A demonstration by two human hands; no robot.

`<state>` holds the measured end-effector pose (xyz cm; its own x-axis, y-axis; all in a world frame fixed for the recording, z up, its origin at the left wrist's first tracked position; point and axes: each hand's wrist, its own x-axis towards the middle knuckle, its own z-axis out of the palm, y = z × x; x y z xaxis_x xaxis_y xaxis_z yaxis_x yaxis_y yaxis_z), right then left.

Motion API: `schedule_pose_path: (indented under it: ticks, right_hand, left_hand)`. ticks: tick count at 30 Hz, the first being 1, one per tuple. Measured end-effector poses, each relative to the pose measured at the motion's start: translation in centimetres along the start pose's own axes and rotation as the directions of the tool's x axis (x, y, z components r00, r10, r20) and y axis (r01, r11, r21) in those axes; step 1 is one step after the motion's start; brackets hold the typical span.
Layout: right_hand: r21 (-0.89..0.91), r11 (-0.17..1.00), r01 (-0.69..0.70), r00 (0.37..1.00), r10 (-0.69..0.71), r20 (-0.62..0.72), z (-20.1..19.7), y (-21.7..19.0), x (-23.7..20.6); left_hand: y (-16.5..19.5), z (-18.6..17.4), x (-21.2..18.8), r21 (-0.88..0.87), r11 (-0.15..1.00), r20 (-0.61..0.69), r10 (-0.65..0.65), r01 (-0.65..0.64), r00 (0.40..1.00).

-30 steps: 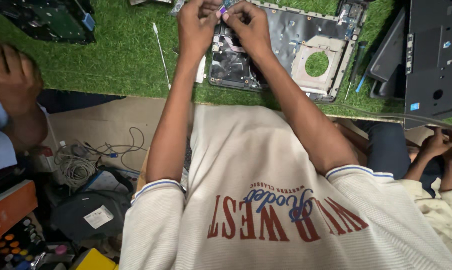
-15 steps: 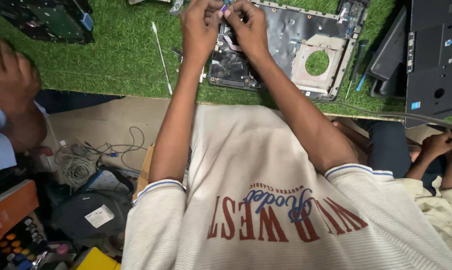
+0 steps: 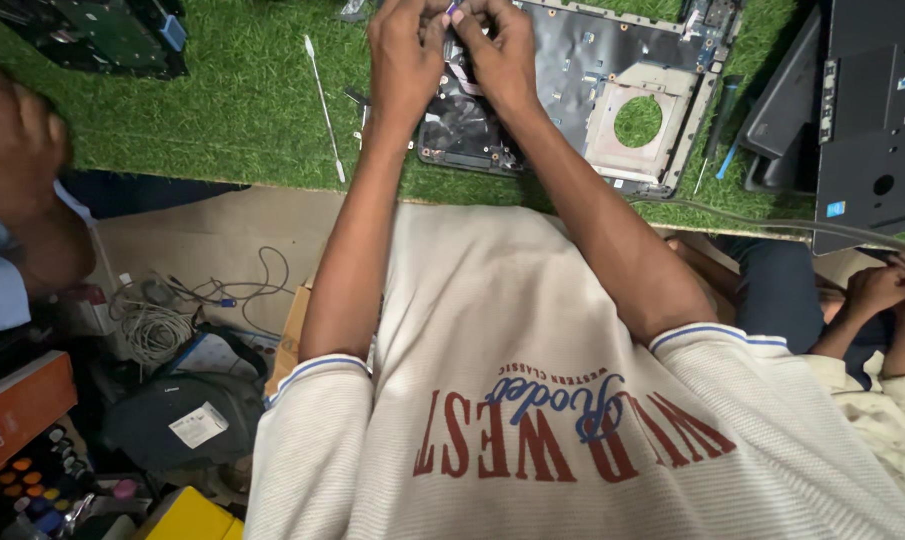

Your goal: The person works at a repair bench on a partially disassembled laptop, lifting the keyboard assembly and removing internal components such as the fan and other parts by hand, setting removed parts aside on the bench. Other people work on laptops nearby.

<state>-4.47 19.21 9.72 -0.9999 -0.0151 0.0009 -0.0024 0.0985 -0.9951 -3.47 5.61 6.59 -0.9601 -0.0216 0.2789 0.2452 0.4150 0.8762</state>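
Both of your hands are up at the top of the view, over the near-left corner of the dark grey, opened laptop base shell (image 3: 612, 95) lying on the green artificial-grass mat (image 3: 222, 110). Your left hand (image 3: 404, 62) is curled, fingertips pressed together right against the fingertips of your right hand (image 3: 500, 60), and between them you're pinching a small purple-tipped part (image 3: 452, 10); it's too small to say exactly what it is, perhaps a cable end or connector tab. Just under your knuckles sits the black round fan housing (image 3: 467, 125) in the shell's corner. This looks like the fiddly bit: working a small connector free or into place with both sets of fingertips. The next move calls for a steady, gentle pull or press in line with the part, not a twist, with the shell kept flat. Off to your left, a thin white pry stick (image 3: 324, 105) lies on the grass, near enough to grab. Another black laptop panel (image 3: 872, 110) rests at the far right, and a co-worker's clasped hands (image 3: 887, 290) are well apart from yours.
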Motion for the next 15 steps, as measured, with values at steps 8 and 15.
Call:
schedule_pose_path:
  ticks: [8,15]
  right_hand:
    - [0.058,0.998,-0.012,1.0,0.011,0.015,0.0,-0.9,0.1]
    - [0.001,1.0,0.016,1.0,-0.016,-0.001,0.1,-1.3,0.2]
  left_hand:
    - [0.6,-0.3,0.6,-0.162,0.984,0.006,-0.073,0.073,0.997]
    - [0.2,0.0,1.9,-0.157,0.982,0.027,-0.106,0.109,0.994]
